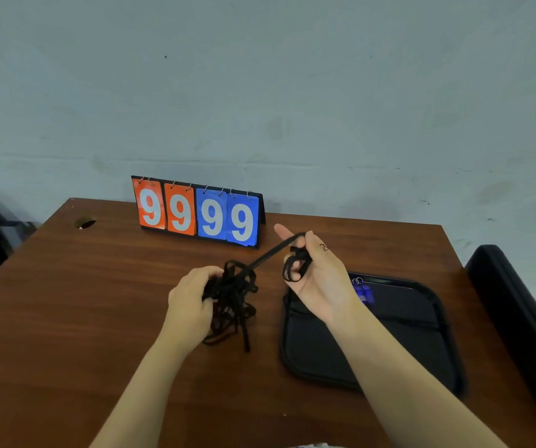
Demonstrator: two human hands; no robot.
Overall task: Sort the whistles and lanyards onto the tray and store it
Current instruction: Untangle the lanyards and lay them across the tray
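A tangled bundle of black lanyards (232, 302) lies on the brown table in the middle. My left hand (190, 305) grips the bundle from its left side. One black strand (270, 253) runs taut from the bundle up to my right hand (316, 273), which is raised above the table with the cord looped round its fingers and pinched under the thumb. A black tray (399, 347) lies on the table at the right, partly under my right forearm. Blue whistles (364, 292) with metal rings sit at the tray's far edge.
A flip scoreboard (197, 212) reading 9999 in orange and blue stands at the table's back edge against the grey wall. A cable hole (85, 223) is at the back left. A black padded object (518, 312) stands beside the table's right edge.
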